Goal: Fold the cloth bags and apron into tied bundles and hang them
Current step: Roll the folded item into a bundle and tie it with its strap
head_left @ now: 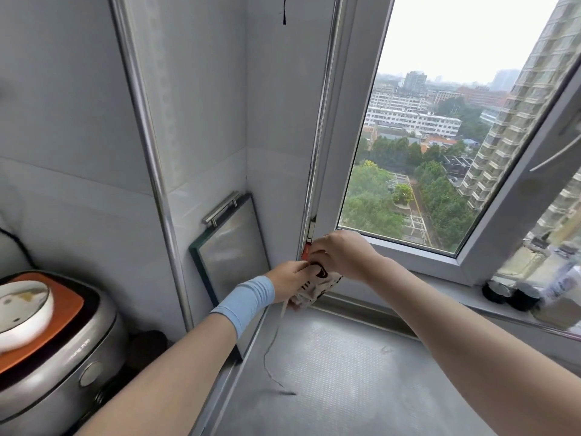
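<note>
Cloth bundle [316, 289] is at the window frame's lower corner and hangs slanting below both hands. My left hand [289, 280] pinches its top edge; my right hand [342, 254] curls over it from above. Red piece [305, 252] on the frame sits just above, touching my right fingertips. String [276, 335] dangles.

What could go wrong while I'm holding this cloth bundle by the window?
The loose string trailing from the cloth bundle onto the counter may snag or let the tie slip. Your left hand works close to the leaning board, so the forearm could knock it over.
</note>
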Action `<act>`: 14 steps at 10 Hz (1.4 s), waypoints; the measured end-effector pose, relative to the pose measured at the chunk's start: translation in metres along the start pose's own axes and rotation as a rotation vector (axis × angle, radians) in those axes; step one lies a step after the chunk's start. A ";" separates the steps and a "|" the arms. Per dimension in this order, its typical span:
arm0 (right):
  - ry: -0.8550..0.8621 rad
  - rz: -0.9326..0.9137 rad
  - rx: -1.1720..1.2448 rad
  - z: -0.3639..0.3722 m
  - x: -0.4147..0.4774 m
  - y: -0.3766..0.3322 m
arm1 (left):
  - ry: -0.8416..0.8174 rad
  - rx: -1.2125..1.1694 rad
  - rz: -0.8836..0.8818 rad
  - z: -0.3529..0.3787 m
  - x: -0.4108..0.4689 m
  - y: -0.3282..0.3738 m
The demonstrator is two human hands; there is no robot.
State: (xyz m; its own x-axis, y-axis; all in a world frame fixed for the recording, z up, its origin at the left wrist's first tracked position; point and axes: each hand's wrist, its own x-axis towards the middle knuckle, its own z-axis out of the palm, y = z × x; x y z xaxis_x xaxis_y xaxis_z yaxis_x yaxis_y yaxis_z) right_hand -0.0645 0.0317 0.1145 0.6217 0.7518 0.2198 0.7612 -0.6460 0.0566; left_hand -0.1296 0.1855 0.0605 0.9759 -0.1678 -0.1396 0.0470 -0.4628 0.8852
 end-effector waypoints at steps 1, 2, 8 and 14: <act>0.016 0.115 0.145 0.011 0.000 0.004 | -0.013 -0.119 -0.017 0.002 0.000 -0.007; 0.281 0.518 0.549 0.026 -0.005 -0.003 | 0.102 -0.320 -0.124 0.006 0.004 -0.010; -0.623 0.507 1.185 0.027 -0.047 -0.005 | 0.091 -0.562 -0.231 -0.014 -0.024 0.002; -0.410 0.078 -0.037 0.002 -0.038 -0.052 | 0.144 0.023 -0.367 0.047 -0.035 -0.010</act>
State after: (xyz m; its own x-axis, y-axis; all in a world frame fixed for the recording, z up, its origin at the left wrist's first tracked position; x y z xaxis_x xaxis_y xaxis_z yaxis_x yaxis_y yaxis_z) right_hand -0.1269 0.0369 0.1012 0.7051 0.6859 -0.1803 0.7063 -0.7020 0.0914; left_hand -0.1739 0.1553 0.0359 0.9150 0.1359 -0.3798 0.3954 -0.4886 0.7778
